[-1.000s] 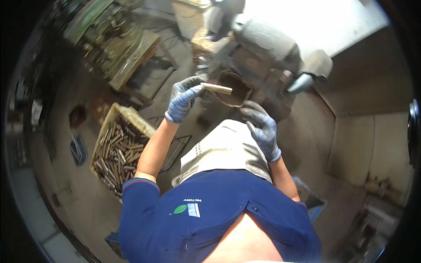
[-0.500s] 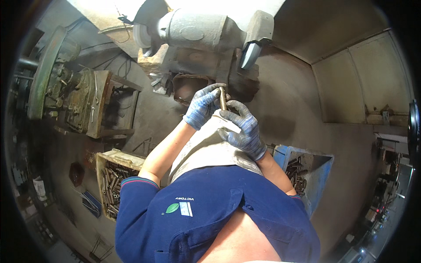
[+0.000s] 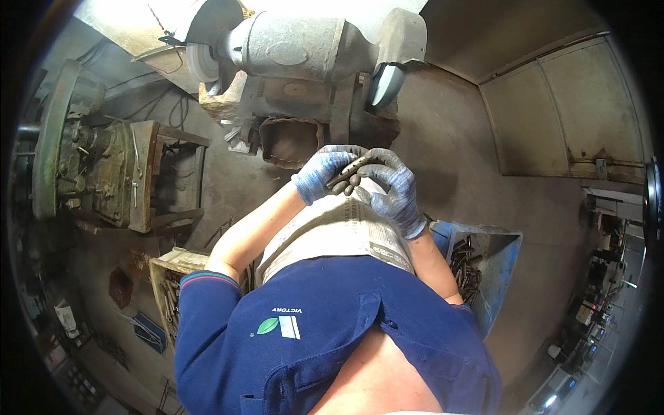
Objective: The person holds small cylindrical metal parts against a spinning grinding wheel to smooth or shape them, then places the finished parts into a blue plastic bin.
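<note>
Both my hands wear blue-and-grey knit gloves with dark, soiled fingers. They meet in front of my lap, around a small dark metal rod-shaped part (image 3: 348, 171) that lies tilted, its right end higher. My left hand (image 3: 321, 169) has its fingers closed about the part's lower left end. From the other side my right hand (image 3: 389, 181) grips it, the fingers bent over its upper end. Small dark spots like holes show along the part; the gloves hide some of it. Just beyond my hands stands a grey bench grinder (image 3: 294, 48), with a grinding wheel (image 3: 202, 63) on its left and another wheel (image 3: 387, 84) on its right.
Under the grinder sits a rusty open box (image 3: 290, 143). A worn pale crate (image 3: 169, 261) of metal parts stands by my left arm. Beside my right arm is a blue bin (image 3: 499, 277) with similar pieces. A green machine (image 3: 55, 145) stands left, a metal cabinet (image 3: 553, 114) right.
The metal part has turned from nearly upright to a slant, and my right hand has moved up over it. My view has shifted slightly.
</note>
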Demonstrator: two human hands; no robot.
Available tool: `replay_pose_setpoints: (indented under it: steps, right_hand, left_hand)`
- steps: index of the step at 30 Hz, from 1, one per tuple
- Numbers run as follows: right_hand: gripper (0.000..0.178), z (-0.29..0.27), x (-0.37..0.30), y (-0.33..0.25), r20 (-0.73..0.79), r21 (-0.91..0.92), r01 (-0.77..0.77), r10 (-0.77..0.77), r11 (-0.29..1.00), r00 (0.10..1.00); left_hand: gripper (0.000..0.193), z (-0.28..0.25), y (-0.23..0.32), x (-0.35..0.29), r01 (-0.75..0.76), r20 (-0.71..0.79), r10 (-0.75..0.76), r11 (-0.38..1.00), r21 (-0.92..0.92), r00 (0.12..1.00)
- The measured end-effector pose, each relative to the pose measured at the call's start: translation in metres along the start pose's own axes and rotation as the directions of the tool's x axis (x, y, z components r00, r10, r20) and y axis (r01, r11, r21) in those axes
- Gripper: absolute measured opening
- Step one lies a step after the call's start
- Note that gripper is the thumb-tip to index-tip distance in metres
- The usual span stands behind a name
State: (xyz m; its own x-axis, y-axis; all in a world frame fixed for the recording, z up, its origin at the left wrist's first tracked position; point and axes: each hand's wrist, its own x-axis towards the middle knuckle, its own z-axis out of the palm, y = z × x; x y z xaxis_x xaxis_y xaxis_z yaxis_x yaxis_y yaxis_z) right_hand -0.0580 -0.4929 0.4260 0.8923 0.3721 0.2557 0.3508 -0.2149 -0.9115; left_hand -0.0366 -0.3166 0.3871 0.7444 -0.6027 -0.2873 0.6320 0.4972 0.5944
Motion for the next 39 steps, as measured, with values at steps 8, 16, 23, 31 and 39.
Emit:
replay_pose_setpoints:
  steps: [8,16,23,31,39]
  right_hand:
    - [0.015,0.009,-0.002,0.02,-0.064,0.17,-0.065,0.077,0.983,0.995]
    - [0.025,0.007,-0.011,0.049,-0.343,0.484,-0.067,0.26,0.872,0.903]
    - [0.019,0.015,-0.006,0.049,-0.393,0.552,-0.065,0.329,0.831,0.859]
    - [0.015,0.011,0.003,0.076,-0.483,0.357,-0.102,0.277,0.929,0.831]
    - [0.015,-0.017,0.018,0.111,-0.493,0.197,-0.177,0.254,0.964,0.832]
  left_hand:
    - [0.032,-0.022,0.028,0.004,0.07,-0.02,-0.067,0.979,0.194,0.998]
    - [0.019,-0.037,0.025,-0.002,-0.23,-0.153,0.324,0.869,0.437,0.934]
    - [0.018,-0.033,0.008,0.022,-0.24,-0.183,0.458,0.717,0.654,0.87]
    - [0.01,-0.046,0.004,0.072,-0.281,-0.282,0.39,0.89,0.358,0.876]
    - [0.007,-0.04,-0.003,0.104,-0.294,-0.347,0.366,0.924,0.243,0.864]
